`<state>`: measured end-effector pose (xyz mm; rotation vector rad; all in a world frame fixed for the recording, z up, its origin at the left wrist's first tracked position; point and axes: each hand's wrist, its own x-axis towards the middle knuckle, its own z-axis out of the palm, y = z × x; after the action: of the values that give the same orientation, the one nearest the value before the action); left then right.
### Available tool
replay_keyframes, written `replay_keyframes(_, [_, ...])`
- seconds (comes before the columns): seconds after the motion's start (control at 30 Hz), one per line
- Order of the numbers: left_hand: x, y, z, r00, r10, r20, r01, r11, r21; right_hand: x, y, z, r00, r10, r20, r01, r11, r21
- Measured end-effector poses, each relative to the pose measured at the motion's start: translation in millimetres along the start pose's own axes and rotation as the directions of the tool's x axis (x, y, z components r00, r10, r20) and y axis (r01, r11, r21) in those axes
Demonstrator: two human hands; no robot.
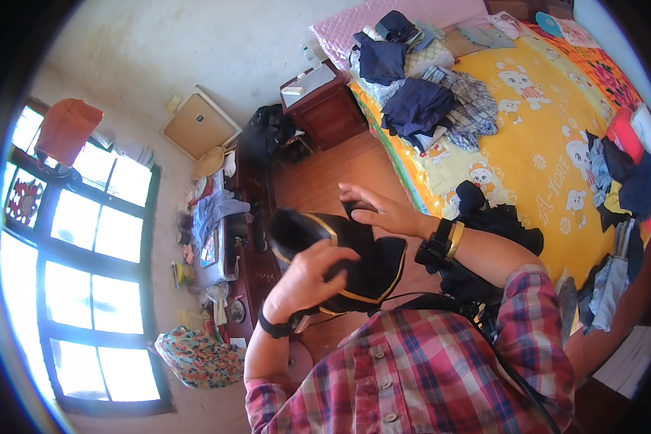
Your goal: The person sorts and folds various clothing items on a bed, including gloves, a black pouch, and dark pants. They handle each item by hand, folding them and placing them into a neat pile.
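A black cloth item with yellow trim (358, 255) is held up in front of my chest, above the reddish floor. My left hand (312, 276) grips its near left part, the fingers curled over the cloth. At its upper right edge, my right hand (377, 211) has a dark part between thumb and fingers. The cloth stands partly open at the upper left, showing a dark hollow. Its exact kind cannot be told. Below my right forearm, a heap of black clothing (499, 222) lies on the edge of the bed.
The bed with a yellow patterned sheet (531, 146) is on the right, bearing folded dark clothes (417, 106) and a mixed clothes pile (624, 168). A reddish wooden cabinet (328, 116) stands ahead. On the left are a cluttered desk (247, 282) and a barred window (92, 271).
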<state>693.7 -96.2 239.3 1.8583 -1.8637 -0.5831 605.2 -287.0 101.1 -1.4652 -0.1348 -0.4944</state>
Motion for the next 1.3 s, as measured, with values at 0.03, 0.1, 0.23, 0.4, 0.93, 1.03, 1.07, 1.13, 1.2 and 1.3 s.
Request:
replay_keyframes(0.03, [2.2, 6.2, 4.0, 0.998, 0.021, 0.063, -0.02, 1.0, -0.017, 3.6, -11.1, 5.7, 0.998, -0.05, 0.044, 0.054, 0.993, -0.106])
replay_keyframes(0.1, [5.8, 13.6, 10.7, 0.989, 0.142, 0.037, -0.141, 0.99, -0.028, 6.1, -28.5, 14.9, 0.961, -0.209, 0.179, 0.258, 0.913, -0.317])
replay_keyframes(0.23, [5.6, 10.0, 5.4, 0.99, 0.124, 0.068, -0.12, 0.991, -0.057, -0.6, -46.3, 25.0, 0.943, 0.033, 0.332, 0.009, 0.992, -0.125])
replay_keyframes(0.4, [-2.5, 6.6, 0.2, 0.997, 0.072, 0.028, -0.067, 0.988, -0.138, -19.2, -62.1, 11.6, 0.877, 0.132, 0.462, 0.022, 0.949, -0.313])
replay_keyframes(0.93, [0.9, -33.8, -42.3, 0.992, -0.121, -0.02, 0.122, 0.961, 0.249, -58.8, -39.2, -40.6, 0.841, -0.104, 0.531, 0.541, 0.156, -0.827])
replay_keyframes(1.03, [0.3, -29.4, -44.5, 0.997, 0.048, -0.066, -0.031, 0.972, 0.234, -83.1, -31.1, -47.0, 0.908, 0.178, 0.378, 0.322, 0.282, -0.904])
replay_keyframes(1.07, [-0.5, -25.9, -44.2, 0.997, 0.056, -0.049, -0.043, 0.97, 0.24, -87.0, -31.5, -52.4, 0.894, 0.344, 0.286, 0.24, 0.171, -0.956])
replay_keyframes(1.13, [-0.8, -17.7, -44.7, 0.996, 0.091, -0.017, -0.083, 0.961, 0.264, -86.3, -35.5, -61.3, 0.826, 0.553, 0.11, 0.099, 0.05, -0.994])
replay_keyframes(1.2, [-1.4, -6.8, -46.6, 0.995, 0.088, 0.055, -0.102, 0.937, 0.335, -75.9, -41.7, -62.6, 0.934, 0.33, 0.135, -0.008, 0.397, -0.918])
replay_keyframes(1.3, [0.3, 10.5, -48.9, 0.979, 0.145, 0.141, -0.189, 0.902, 0.389, -52.8, -53.5, -51.1, 0.98, 0.163, 0.117, -0.032, 0.703, -0.711])
